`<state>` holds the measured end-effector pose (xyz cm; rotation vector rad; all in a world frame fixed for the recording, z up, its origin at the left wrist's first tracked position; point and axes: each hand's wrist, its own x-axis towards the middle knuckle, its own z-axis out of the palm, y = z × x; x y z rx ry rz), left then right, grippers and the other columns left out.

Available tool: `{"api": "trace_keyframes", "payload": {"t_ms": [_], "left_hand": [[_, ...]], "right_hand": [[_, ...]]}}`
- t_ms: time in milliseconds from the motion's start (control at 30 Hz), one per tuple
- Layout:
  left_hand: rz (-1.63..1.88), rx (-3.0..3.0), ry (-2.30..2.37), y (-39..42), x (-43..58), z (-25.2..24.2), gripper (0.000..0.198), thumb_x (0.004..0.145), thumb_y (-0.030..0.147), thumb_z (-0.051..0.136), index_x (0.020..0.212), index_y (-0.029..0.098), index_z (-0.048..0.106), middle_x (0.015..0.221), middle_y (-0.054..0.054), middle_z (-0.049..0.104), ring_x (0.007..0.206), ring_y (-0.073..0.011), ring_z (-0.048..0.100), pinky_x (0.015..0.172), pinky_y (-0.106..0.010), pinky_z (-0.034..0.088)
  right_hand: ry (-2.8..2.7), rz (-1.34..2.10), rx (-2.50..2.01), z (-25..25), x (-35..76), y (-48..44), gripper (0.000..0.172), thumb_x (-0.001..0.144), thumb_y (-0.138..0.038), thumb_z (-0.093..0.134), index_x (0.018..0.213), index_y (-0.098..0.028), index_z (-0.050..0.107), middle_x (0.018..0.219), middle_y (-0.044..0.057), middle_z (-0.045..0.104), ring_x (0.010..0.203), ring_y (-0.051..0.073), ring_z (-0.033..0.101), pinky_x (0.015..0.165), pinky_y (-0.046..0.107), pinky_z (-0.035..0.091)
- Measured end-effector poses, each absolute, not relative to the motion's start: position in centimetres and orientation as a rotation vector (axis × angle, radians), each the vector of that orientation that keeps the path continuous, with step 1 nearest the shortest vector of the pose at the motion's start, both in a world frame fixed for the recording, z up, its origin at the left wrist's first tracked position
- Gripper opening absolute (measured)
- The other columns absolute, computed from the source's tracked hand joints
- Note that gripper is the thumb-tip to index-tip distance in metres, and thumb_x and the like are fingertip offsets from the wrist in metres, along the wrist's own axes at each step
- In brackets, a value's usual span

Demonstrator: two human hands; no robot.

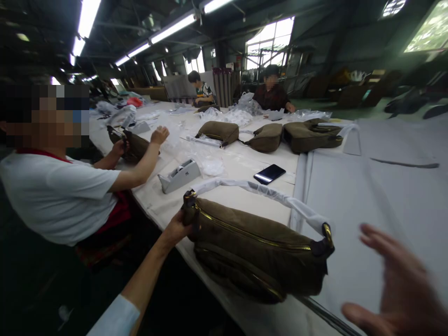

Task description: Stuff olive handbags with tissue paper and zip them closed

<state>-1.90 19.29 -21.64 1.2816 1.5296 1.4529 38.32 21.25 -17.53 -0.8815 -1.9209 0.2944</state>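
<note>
Head view: pale tabletop (pixel 392 191) runs from near right to far left, w/ sheets over it, its near edge dropping to a dark floor (pixel 42 289). Big dim workshop, tube lights (pixel 175 29) overhead, bright windows (pixel 271 39) at the far side. Olive bag (pixel 252 238) sits at the near edge, approx. mid-scene, gold zip upward, its strap (pixel 245 185) in white wrap & arching on the far side. Left hand (pixel 177 229) grips the bag's left end, some fingers hidden by it; right hand (pixel 402 284), blurred, is open w/ fingers spread, to the right of the bag & apart from it. Just beyond the strap: phone (pixel 270 174), lying flat; left of that, grey tape dispenser (pixel 180 176) w/ clear plastic (pixel 212 166) just beside it. Farther back, three more olive bags (pixel 220 132) in a row, then more crumpled plastic (pixel 241 112). Co-worker in white shirt (pixel 63 196) sits at left, holding a dark bag (pixel 138 145), arms reaching over the edge & covering part of the tabletop there. Two more people (pixel 271 98) at the far side, too small for detail. Bag itself hides some of the near edge.
</note>
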Motion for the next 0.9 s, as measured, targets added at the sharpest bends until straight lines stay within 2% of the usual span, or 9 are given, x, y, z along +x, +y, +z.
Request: {"api": "trace_keyframes", "payload": {"t_ms": [133,300,367,433,533,633,733,800,900], "left_hand": [[1.544,1.238,1.414,22.7,-0.6,-20.0,0.054,0.065,0.042,0.074,0.109,0.016,0.058,0.11,-0.01,0.065,0.099,-0.0271,0.062,0.088,-0.04,0.05],[1.817,1.474,1.457,23.6,-0.1,-15.9,0.041,0.071,0.033,0.071,0.106,0.022,0.055,0.123,-0.006,0.058,0.117,-0.0241,0.052,0.105,-0.04,0.037],[1.622,1.891,1.507,21.4,-0.9,-16.9,0.042,0.068,0.021,0.073,0.107,0.022,0.057,0.137,-0.007,0.047,0.129,-0.027,0.04,0.111,-0.042,0.029],[1.129,2.364,1.532,18.7,-1.9,-19.2,0.042,0.074,0.009,0.06,0.113,0.023,0.057,0.144,-0.007,0.038,0.135,-0.0274,0.031,0.111,-0.045,0.029],[0.604,2.532,1.536,16.4,-3.4,-21.4,0.061,0.074,-0.003,0.036,0.125,0.027,0.051,0.139,-0.003,0.046,0.134,-0.0207,0.033,0.107,-0.041,0.037],[0.852,2.393,1.784,18.9,-3.6,-19.2,0.044,0.086,0.01,0.036,0.126,0.023,0.049,0.137,-0.004,0.048,0.132,-0.0176,0.036,0.11,-0.04,0.032],[0.998,2.319,2.081,24.9,-1.7,-16.5,0.046,0.094,0.032,0.031,0.135,0.013,0.038,0.146,-0.011,0.035,0.139,-0.023,0.022,0.112,-0.049,0.023],[0.814,2.311,2.209,28.8,0.1,-17.0,0.053,0.095,0.04,0.027,0.139,0.011,0.032,0.149,-0.013,0.027,0.14,-0.027,0.016,0.11,-0.057,0.019],[0.593,2.266,2.248,32.5,2.0,-20.6,0.058,0.093,0.046,0.031,0.141,0.013,0.031,0.149,-0.012,0.025,0.14,-0.0295,0.016,0.11,-0.06,0.012]], "right_hand": [[-2.063,0.665,-1.027,-22.1,37.5,24.4,0.077,0.077,-0.051,0.06,0.139,-0.016,0.033,0.12,0.014,0.059,0.104,0.032,0.06,0.082,0.043,0.054],[-2.053,0.294,-0.889,-23.4,36.8,28.3,0.077,0.077,-0.037,0.064,0.142,-0.017,0.028,0.138,0.017,0.043,0.119,0.032,0.05,0.092,0.043,0.049],[-2.191,0.052,-0.772,-24.8,38.9,28.7,0.067,0.082,-0.028,0.057,0.142,-0.019,0.029,0.141,0.017,0.04,0.122,0.031,0.047,0.092,0.042,0.049],[-2.409,-0.132,-0.651,-26.1,41.4,28.7,0.054,0.085,-0.019,0.049,0.138,-0.021,0.038,0.134,0.014,0.049,0.117,0.027,0.053,0.087,0.039,0.052],[-2.524,-0.277,-0.571,-24.6,42.5,28.7,0.044,0.085,-0.013,0.045,0.128,-0.022,0.049,0.12,0.01,0.061,0.11,0.021,0.058,0.087,0.036,0.051],[-2.308,-0.324,-0.784,-18.3,38.4,28.8,0.042,0.089,-0.02,0.045,0.131,-0.015,0.046,0.128,0.014,0.054,0.124,0.025,0.045,0.1,0.044,0.04],[-2.265,-0.437,-0.919,-13.5,31.1,28.9,0.058,0.092,-0.039,0.042,0.137,-0.003,0.036,0.144,0.024,0.031,0.136,0.034,0.021,0.105,0.056,0.026],[-2.354,-0.45,-0.893,-14.2,27.0,29.4,0.068,0.089,-0.051,0.042,0.139,-0.006,0.035,0.148,0.023,0.021,0.138,0.037,0.014,0.106,0.063,0.015],[-2.598,-0.308,-0.924,-19.8,24.3,31.7,0.071,0.087,-0.059,0.039,0.14,-0.013,0.035,0.147,0.018,0.025,0.136,0.036,0.02,0.102,0.069,0.005]]}}
